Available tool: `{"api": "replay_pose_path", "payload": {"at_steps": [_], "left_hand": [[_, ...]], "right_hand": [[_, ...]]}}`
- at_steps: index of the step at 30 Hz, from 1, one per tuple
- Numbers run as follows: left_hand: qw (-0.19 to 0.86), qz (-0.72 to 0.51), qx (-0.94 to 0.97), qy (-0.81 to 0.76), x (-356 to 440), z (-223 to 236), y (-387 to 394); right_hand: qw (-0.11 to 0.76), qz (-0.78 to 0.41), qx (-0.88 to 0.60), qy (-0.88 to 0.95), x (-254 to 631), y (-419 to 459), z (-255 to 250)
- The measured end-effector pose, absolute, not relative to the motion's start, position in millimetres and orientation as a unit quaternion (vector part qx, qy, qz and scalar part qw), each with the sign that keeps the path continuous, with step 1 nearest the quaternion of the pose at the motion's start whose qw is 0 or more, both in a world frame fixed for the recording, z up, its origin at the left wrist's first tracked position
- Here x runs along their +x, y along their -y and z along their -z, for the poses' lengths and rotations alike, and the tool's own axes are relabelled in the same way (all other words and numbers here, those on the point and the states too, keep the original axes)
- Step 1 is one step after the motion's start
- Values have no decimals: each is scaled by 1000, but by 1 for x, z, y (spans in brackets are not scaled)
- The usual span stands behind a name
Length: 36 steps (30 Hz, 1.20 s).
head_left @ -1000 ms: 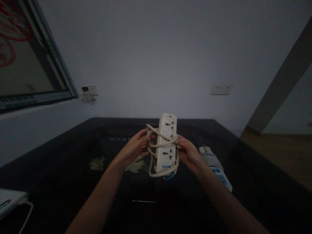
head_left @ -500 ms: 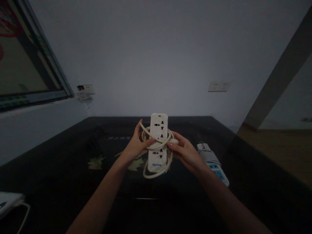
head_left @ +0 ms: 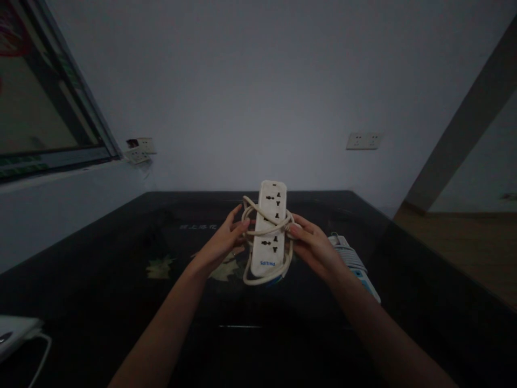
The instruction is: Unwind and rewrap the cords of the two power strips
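Observation:
A white power strip [head_left: 265, 258] marked PHILIPS is held up above the black table, tilted slightly, its sockets facing me. Its cream cord [head_left: 258, 233] wraps across the middle and hangs in a loop round the lower end. At the left, my left hand [head_left: 226, 240] has its thumb and fingers curled about the cord loops. My right hand [head_left: 313, 245] grips the strip's right side, thumb in front over the cord and a pale part that looks like the plug. The fingers behind the strip are hidden.
On the black table [head_left: 194, 307], a second power strip [head_left: 349, 256] with blue sockets and a wound grey cord lies right of my right arm. A white object with a cord [head_left: 18, 334] sits at the left. Wall sockets [head_left: 363, 141] are behind; one left socket [head_left: 138, 155] hangs loose.
The power strip has shifted slightly right and up and tilts more. My left thumb has moved off the strip's front to the cord at its left.

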<state>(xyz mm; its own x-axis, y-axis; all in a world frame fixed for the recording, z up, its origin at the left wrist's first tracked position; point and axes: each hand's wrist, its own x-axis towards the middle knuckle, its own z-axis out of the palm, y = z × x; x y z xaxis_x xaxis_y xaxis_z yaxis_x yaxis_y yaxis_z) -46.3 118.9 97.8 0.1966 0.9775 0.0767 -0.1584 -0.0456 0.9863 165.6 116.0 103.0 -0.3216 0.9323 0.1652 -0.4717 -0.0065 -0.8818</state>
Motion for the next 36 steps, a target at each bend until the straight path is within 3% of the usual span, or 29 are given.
{"api": "replay_pose_path", "payload": {"at_steps": [7,12,15,23,36], "left_hand": [[685,-407,531,-289,-48,-89,-118],[570,-383,589,-426,-58,-95,-116],[573,-315,634,-413,-57,-100,-114],[576,-449,578,-365,-30,-99,-108],[662,-499,495,-260,-27,-93,-119]], "right_hand": [[576,-641,-229,453,174,-117,-115],[622,-601,-223,450,179,-125,-114],[654,-581,-214,434,182,-131,-110],[661,-586,-218,414,176,-127,-106],[608,-625,-203,446,167,-113,-106]]}}
